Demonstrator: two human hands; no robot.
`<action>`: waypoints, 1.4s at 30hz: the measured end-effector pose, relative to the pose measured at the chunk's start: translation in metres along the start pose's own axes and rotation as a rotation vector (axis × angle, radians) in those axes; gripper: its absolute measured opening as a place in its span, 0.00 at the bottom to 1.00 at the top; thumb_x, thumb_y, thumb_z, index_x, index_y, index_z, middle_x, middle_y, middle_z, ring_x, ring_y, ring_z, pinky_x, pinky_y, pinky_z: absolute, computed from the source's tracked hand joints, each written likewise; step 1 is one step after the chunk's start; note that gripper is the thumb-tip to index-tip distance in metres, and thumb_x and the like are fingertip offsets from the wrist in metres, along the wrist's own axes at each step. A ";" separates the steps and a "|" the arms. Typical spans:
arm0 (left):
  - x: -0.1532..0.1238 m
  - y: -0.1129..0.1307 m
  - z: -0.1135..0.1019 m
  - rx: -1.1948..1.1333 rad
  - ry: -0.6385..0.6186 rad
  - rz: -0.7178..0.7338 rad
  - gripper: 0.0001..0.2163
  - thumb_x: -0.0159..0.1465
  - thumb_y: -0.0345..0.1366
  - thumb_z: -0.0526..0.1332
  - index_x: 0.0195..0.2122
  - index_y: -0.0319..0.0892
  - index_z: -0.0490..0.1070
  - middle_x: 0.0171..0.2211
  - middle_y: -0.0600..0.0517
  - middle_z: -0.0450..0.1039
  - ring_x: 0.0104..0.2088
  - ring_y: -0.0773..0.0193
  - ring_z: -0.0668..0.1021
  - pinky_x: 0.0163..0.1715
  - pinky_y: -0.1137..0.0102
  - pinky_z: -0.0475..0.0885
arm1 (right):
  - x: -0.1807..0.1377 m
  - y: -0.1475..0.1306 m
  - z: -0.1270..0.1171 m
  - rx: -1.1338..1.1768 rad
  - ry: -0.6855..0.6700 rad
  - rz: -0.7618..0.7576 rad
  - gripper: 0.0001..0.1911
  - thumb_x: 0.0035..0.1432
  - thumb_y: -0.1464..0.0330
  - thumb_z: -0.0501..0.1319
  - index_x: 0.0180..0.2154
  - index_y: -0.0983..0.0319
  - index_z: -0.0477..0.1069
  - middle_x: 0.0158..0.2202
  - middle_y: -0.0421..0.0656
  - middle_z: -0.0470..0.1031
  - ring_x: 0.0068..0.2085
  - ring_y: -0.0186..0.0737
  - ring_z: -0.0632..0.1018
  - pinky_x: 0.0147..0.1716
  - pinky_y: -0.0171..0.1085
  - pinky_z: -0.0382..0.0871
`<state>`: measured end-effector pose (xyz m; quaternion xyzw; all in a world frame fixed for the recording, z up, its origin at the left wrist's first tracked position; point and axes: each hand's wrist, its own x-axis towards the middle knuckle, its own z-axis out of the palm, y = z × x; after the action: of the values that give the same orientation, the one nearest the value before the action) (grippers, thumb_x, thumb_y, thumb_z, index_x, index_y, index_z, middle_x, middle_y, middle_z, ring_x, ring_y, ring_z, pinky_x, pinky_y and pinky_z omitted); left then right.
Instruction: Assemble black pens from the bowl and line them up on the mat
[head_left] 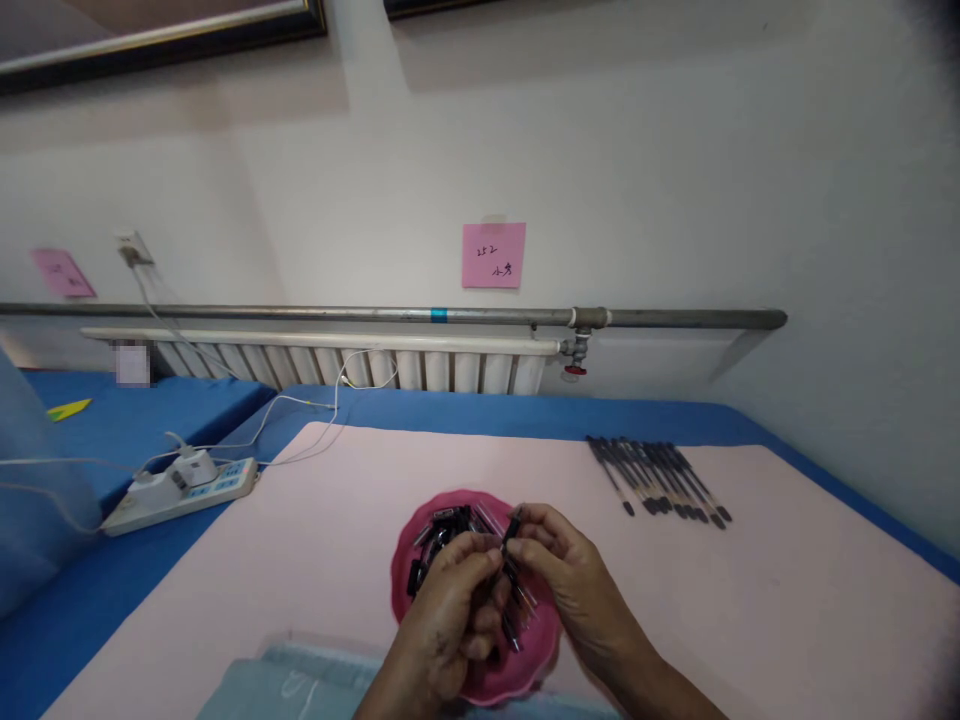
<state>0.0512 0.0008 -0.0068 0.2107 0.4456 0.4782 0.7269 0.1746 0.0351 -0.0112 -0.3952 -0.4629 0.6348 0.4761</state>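
Note:
Over a pink scalloped bowl [403, 540], my left hand [457, 610] and my right hand [562, 560] meet, both with fingers closed in a pinch. Between their fingertips is a short, slim black piece [513, 524], slanting up to the right; its exact kind is too small to tell. The right fingers grip its side, while the left thumb and fingertip are at its lower end. Inside the bowl lie black parts [448, 520] and clear, slender tube-like pieces [523, 590], partly covered by my hands.
Several dark-handled brushes [660, 480] lie in a row on the pink sheet [787, 590]. A power strip [217, 487] with white cables is at left. Light blue cloth [300, 685] lies at the near edge. Behind the blue-covered table [487, 408] stand a radiator [420, 368] and a pipe [675, 319].

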 end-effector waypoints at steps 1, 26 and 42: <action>0.001 0.000 -0.001 -0.001 0.005 0.000 0.15 0.51 0.41 0.64 0.36 0.43 0.62 0.17 0.61 0.63 0.11 0.80 0.55 0.11 0.80 0.37 | -0.001 0.000 0.001 0.001 -0.004 0.000 0.08 0.44 0.70 0.65 0.31 0.60 0.71 0.25 0.35 0.72 0.28 0.35 0.72 0.29 0.33 0.65; -0.001 0.039 -0.074 1.088 0.490 0.508 0.09 0.49 0.23 0.59 0.22 0.45 0.73 0.25 0.51 0.70 0.29 0.61 0.70 0.31 0.70 0.57 | -0.014 0.006 -0.064 0.423 0.305 0.306 0.08 0.41 0.70 0.71 0.26 0.60 0.74 0.26 0.40 0.76 0.25 0.35 0.75 0.20 0.31 0.71; -0.013 0.027 -0.033 2.045 0.395 0.161 0.13 0.56 0.30 0.54 0.36 0.40 0.78 0.41 0.37 0.73 0.44 0.43 0.70 0.39 0.56 0.59 | -0.026 0.004 -0.086 0.398 0.346 0.308 0.11 0.36 0.68 0.73 0.24 0.61 0.73 0.25 0.39 0.77 0.24 0.34 0.74 0.20 0.32 0.70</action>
<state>0.0076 -0.0021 0.0018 0.6726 0.7334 -0.0542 0.0821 0.2607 0.0272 -0.0352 -0.4619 -0.1763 0.7010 0.5140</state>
